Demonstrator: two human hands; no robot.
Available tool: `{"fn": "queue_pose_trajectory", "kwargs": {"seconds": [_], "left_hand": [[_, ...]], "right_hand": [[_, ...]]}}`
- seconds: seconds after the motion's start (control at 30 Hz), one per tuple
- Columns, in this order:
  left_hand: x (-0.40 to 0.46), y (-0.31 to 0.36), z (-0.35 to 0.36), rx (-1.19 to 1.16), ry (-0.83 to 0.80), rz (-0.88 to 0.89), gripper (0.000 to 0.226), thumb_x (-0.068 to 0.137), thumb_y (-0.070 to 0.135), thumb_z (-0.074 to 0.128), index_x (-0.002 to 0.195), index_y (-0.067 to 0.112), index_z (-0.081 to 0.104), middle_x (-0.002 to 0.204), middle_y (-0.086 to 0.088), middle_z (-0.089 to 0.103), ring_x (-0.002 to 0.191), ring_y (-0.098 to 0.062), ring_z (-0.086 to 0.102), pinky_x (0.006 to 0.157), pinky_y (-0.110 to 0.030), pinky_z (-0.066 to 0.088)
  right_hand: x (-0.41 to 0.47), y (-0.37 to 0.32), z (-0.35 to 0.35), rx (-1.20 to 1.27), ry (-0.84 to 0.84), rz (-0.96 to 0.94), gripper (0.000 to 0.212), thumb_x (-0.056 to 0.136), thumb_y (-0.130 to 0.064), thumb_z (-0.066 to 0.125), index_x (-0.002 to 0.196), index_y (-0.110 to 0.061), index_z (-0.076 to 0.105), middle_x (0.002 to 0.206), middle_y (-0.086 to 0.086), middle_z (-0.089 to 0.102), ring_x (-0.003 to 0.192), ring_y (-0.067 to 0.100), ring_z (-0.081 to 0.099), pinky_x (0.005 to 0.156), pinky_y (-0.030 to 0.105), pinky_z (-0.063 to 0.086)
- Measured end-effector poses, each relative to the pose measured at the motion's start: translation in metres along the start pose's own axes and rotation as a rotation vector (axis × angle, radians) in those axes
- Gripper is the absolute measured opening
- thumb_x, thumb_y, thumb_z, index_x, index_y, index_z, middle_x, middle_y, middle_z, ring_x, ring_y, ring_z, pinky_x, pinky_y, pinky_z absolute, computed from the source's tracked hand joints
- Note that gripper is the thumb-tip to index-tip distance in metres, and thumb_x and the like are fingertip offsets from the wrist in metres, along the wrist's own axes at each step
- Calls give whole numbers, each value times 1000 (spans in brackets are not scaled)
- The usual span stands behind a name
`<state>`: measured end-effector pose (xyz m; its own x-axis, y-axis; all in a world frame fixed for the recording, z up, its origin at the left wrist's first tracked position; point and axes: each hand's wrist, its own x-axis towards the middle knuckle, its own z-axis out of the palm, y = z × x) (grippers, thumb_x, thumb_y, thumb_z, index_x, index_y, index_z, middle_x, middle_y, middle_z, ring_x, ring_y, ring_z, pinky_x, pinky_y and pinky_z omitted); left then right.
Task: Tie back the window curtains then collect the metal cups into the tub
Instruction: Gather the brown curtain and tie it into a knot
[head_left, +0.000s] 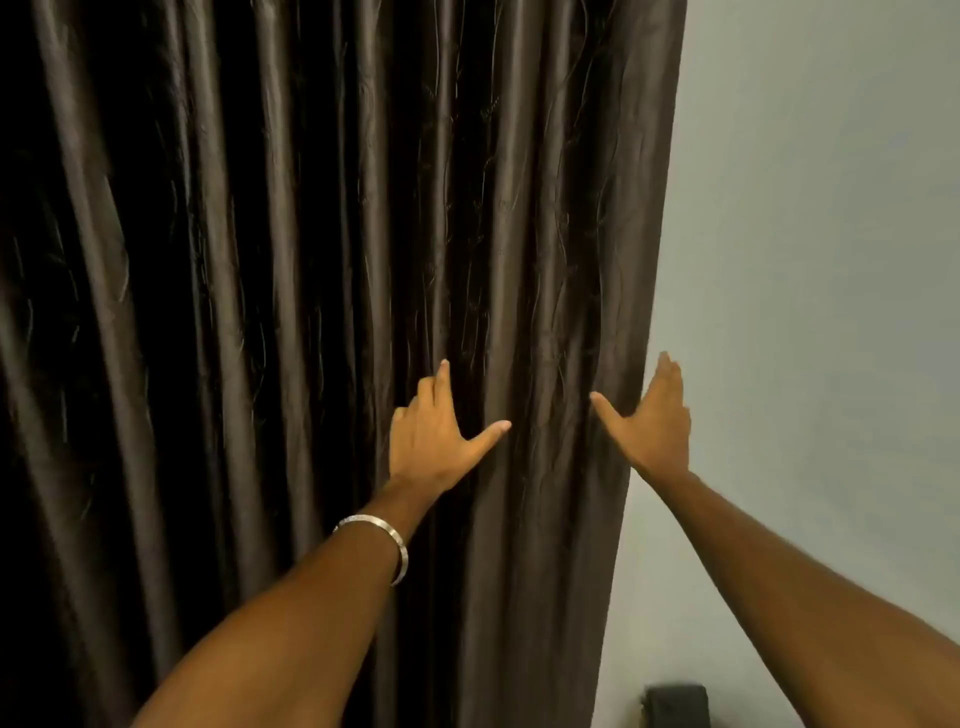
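A dark brown curtain with faint swirl embroidery hangs in long folds across most of the view. My left hand, a silver bangle on its wrist, rests against the folds near the curtain's right part, thumb spread to the right, fingers partly curled into the cloth. My right hand lies flat at the curtain's right edge, thumb on the front of the cloth, fingers reaching behind the edge. A band of folds lies between the two thumbs. No tie-back, metal cups or tub are visible.
A plain pale grey-green wall fills the right side. A small dark object sits low against the wall at the bottom edge, just right of the curtain's hem.
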<state>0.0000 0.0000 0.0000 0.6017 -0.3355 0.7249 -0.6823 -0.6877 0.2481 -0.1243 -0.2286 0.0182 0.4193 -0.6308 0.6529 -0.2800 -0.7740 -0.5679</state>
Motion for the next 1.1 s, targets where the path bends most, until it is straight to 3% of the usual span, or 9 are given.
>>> {"fn": "queue_pose_trajectory", "kwargs": {"seconds": [0.17, 0.3, 0.37, 0.53, 0.7, 0.77, 0.83, 0.93, 1.1], "left_hand": [[-7, 26, 25, -14, -59, -111, 99, 84, 73, 48, 155, 15, 13, 140, -6, 48, 102, -21, 64, 82, -38, 55], [-6, 35, 35, -51, -49, -151, 59, 96, 40, 52, 146, 16, 33, 120, -4, 65, 96, -20, 69, 77, -32, 55], [-4, 38, 36, -15, -96, -160, 53, 98, 30, 51, 146, 13, 35, 111, -6, 69, 95, -24, 69, 75, -35, 53], [0, 36, 43, -103, -151, -144, 41, 97, 20, 50, 137, 12, 47, 107, -9, 70, 94, -28, 69, 76, -39, 54], [8, 16, 45, -315, -269, -153, 27, 96, 24, 53, 117, 9, 57, 99, -10, 69, 91, -27, 67, 71, -36, 53], [11, 5, 46, -372, -308, -128, 32, 94, 31, 57, 119, 12, 59, 107, -6, 70, 99, -23, 67, 81, -39, 56], [13, -4, 46, -398, -310, -104, 29, 91, 42, 59, 109, 20, 64, 101, 2, 72, 95, -15, 68, 81, -41, 56], [11, -18, 34, -372, -181, -128, 36, 90, 58, 52, 95, 28, 71, 86, 12, 73, 82, -5, 67, 73, -37, 56], [-9, -49, -3, -313, 321, -74, 38, 95, 46, 49, 73, 22, 68, 69, 10, 61, 62, -7, 57, 55, -31, 46]], "right_hand": [[14, 2, 22, 511, -320, 87, 119, 63, -70, 73, 151, -36, 2, 159, 0, 22, 141, 28, 35, 112, 52, 36], [13, -10, 47, 684, -452, 60, 123, 60, -62, 82, 151, -36, 4, 154, -1, 31, 134, 22, 42, 111, 45, 38], [11, -21, 59, 730, -511, 44, 122, 61, -54, 86, 151, -32, 7, 147, -3, 38, 127, 17, 47, 109, 39, 40], [4, -54, 81, 838, -624, -8, 100, 66, -32, 88, 144, -26, 26, 124, -14, 52, 109, 0, 56, 88, 12, 44], [5, -72, 95, 946, -744, 66, 75, 66, -38, 87, 131, -23, 54, 117, -7, 69, 106, 7, 66, 94, 25, 51], [5, -77, 99, 959, -761, 120, 49, 71, -34, 85, 115, -26, 65, 110, -6, 73, 98, 6, 69, 90, 25, 53], [10, -81, 106, 960, -702, 177, 29, 77, -29, 81, 103, -28, 68, 108, -2, 73, 93, 9, 69, 85, 26, 53], [22, -80, 117, 884, -564, 232, 44, 84, -25, 73, 124, -13, 59, 122, 2, 64, 104, 19, 63, 98, 34, 48], [37, -65, 126, 839, -483, 308, 56, 92, -26, 63, 141, -6, 45, 137, 11, 55, 119, 31, 56, 100, 32, 42]]}}
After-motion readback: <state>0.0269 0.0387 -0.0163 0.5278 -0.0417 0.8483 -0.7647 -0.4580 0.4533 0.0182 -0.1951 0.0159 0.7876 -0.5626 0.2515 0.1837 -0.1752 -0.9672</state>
